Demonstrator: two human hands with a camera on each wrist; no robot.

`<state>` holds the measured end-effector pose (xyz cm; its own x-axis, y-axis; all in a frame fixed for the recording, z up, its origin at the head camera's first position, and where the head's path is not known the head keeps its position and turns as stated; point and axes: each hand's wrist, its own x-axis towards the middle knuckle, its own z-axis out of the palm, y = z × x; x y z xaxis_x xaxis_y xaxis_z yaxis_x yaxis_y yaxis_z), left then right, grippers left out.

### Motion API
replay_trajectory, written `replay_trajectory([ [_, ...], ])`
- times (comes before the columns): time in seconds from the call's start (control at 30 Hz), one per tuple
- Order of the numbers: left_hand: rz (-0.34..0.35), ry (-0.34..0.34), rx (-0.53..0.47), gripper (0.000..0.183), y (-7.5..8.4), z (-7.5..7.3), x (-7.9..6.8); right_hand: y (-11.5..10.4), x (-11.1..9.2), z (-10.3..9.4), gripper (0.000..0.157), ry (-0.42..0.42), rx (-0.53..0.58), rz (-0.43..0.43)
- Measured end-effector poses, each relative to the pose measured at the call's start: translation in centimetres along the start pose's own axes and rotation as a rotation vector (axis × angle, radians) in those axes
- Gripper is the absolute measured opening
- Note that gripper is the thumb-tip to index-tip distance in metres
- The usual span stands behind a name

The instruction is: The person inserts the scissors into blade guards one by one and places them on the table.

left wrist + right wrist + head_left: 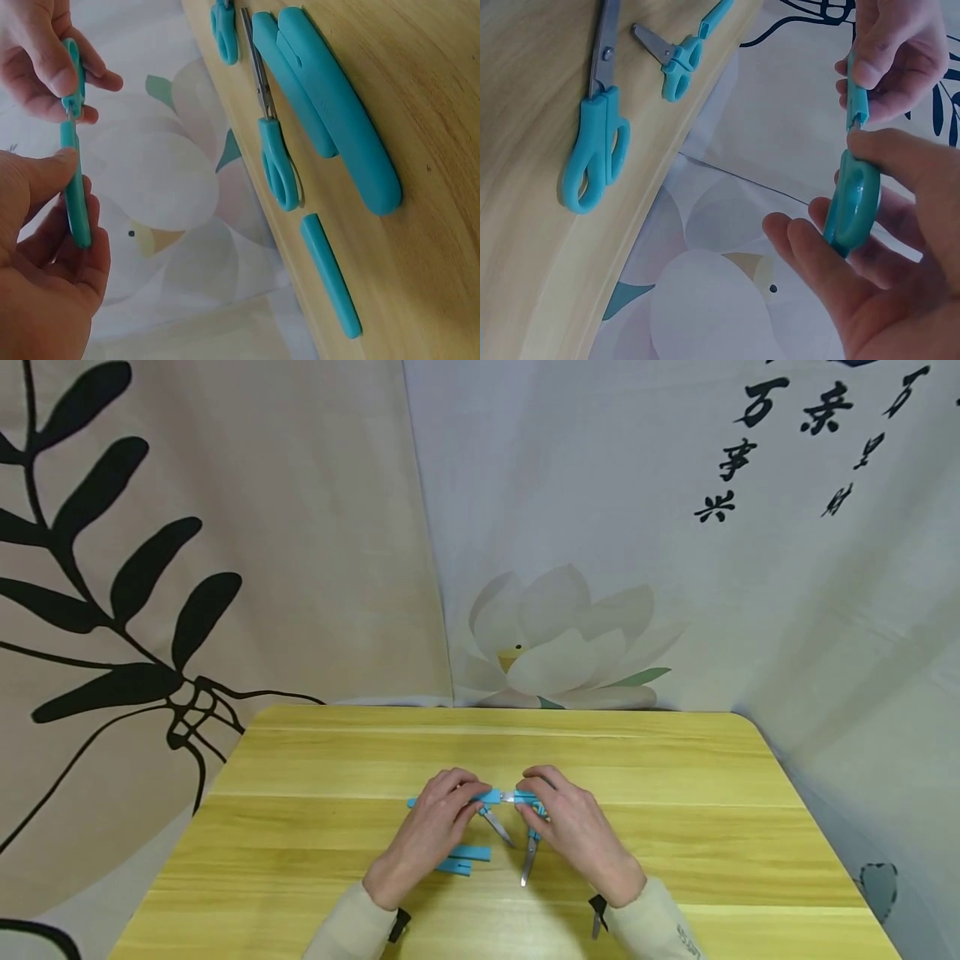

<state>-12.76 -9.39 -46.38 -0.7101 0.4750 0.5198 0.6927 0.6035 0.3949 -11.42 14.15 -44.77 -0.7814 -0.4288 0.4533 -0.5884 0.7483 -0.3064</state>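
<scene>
Over the table my left hand (pixel 431 818) pinches a teal blade cover (pixel 75 187) between thumb and fingers. Facing it, my right hand (pixel 577 818) grips a pair of teal-handled scissors (pixel 857 195) by the handle loops. A short stretch of metal blade (pixel 507 797) shows between handle and cover; the rest of the blade is hidden inside the cover. Below the hands lie a small pair of scissors (pixel 679 67) and a larger pair (pixel 596 150), both with bare blades.
Two larger teal covers (pixel 341 112) lie side by side on the wooden table (pixel 300 860), close by my left forearm. A slimmer teal cover (pixel 330 277) rests farther back. Behind the table's far edge hangs a printed cloth (pixel 562 527).
</scene>
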Motion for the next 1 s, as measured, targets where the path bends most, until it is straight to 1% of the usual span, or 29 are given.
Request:
replay_trajectory([
  [0.27,0.026,0.002,-0.01,0.019,-0.11,0.0,0.06,-0.02,-0.01,-0.1,0.024,0.002,0.004,-0.015],
  [0.77,0.022,0.002,-0.014,0.02,0.05,-0.14,0.11,-0.16,0.06,0.23,0.026,0.051,-0.002,-0.043],
  [1.0,0.034,-0.019,0.003,0.018,0.09,-0.03,0.34,-0.19,0.26,0.37,0.027,0.057,-0.014,-0.071],
])
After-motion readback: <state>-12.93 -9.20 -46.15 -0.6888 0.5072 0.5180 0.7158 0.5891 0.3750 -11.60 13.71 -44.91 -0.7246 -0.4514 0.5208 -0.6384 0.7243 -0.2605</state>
